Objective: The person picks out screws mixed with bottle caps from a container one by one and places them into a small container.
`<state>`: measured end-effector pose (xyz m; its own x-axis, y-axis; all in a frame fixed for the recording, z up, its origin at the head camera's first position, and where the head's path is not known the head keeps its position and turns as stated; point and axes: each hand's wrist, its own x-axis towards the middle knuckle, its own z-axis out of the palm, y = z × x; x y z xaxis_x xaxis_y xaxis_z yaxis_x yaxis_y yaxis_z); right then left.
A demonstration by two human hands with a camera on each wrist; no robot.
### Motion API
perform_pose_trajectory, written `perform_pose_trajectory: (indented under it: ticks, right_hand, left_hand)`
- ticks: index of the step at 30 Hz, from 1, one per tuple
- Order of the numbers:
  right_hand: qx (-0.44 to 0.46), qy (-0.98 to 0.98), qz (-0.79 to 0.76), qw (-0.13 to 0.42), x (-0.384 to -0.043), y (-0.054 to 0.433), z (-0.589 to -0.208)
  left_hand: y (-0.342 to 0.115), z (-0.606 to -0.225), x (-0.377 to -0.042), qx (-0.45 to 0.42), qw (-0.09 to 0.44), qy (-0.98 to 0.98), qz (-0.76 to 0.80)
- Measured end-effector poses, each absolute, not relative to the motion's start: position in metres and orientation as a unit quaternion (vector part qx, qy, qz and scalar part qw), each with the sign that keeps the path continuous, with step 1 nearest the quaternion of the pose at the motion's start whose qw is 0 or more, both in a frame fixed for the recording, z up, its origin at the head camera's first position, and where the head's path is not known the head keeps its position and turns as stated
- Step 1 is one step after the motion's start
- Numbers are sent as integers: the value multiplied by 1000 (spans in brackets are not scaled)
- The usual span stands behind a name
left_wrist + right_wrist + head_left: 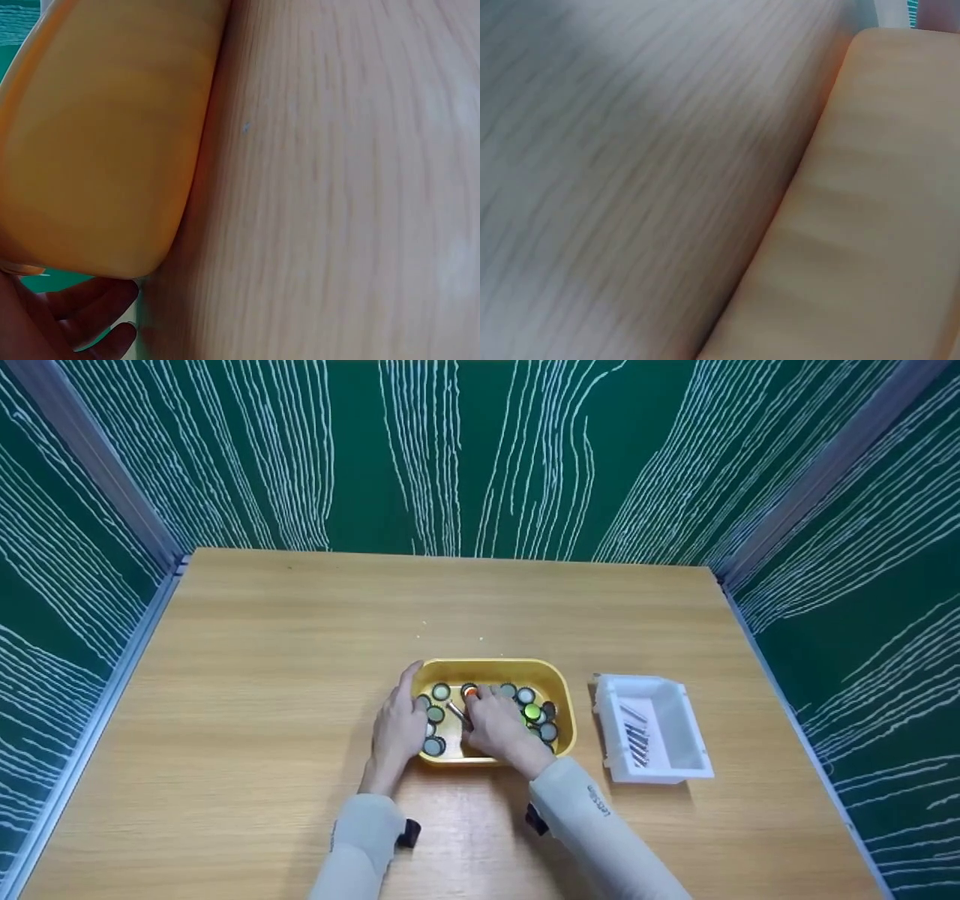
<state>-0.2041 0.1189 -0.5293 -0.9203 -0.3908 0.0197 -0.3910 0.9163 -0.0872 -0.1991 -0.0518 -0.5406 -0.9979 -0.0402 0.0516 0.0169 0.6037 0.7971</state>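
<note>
A yellow tray (499, 661) holds several bottle caps (441, 691), mostly grey-green, with a bright green cap (532, 712) and an orange one (469, 691). My left hand (397, 727) grips the tray's left end, its fingers along the outer wall; in the left wrist view, curled fingers (97, 311) lie against that end. Inside the tray, my right hand (499, 724) reaches down among the caps and pinches a slim metal rod (455, 711), which sticks out to the left. The right fingertips are partly hidden. In the right wrist view only the tray's side wall (855, 225) shows.
Right of the tray stands a white plastic bin (679, 727) with several metal rods (637, 739) along its left side. Both containers rest on a wooden table (300, 660). Green walls (360, 450) with white streaks enclose its back and sides.
</note>
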Motion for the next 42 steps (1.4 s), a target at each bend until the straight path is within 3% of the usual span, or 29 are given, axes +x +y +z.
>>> perform_pose_trajectory:
  ticks: [6, 10, 21, 30, 42]
  right_hand:
    - [199, -979, 47, 22, -202, 118, -533]
    - [203, -978, 45, 7, -202, 119, -532]
    - [275, -942, 97, -167, -207, 141, -507]
    - [240, -925, 92, -280, -204, 155, -493]
    - [241, -920, 102, -290, -206, 181, -487]
  left_hand:
    - [-52, -541, -199, 9, 28, -893, -450]
    - [-52, -541, -199, 2, 39, -892, -451]
    - [-51, -539, -199, -3, 29, -893, -449]
    - [-50, -537, -200, -2, 25, -893, -449]
    - [-53, -540, -199, 8, 14, -892, -451]
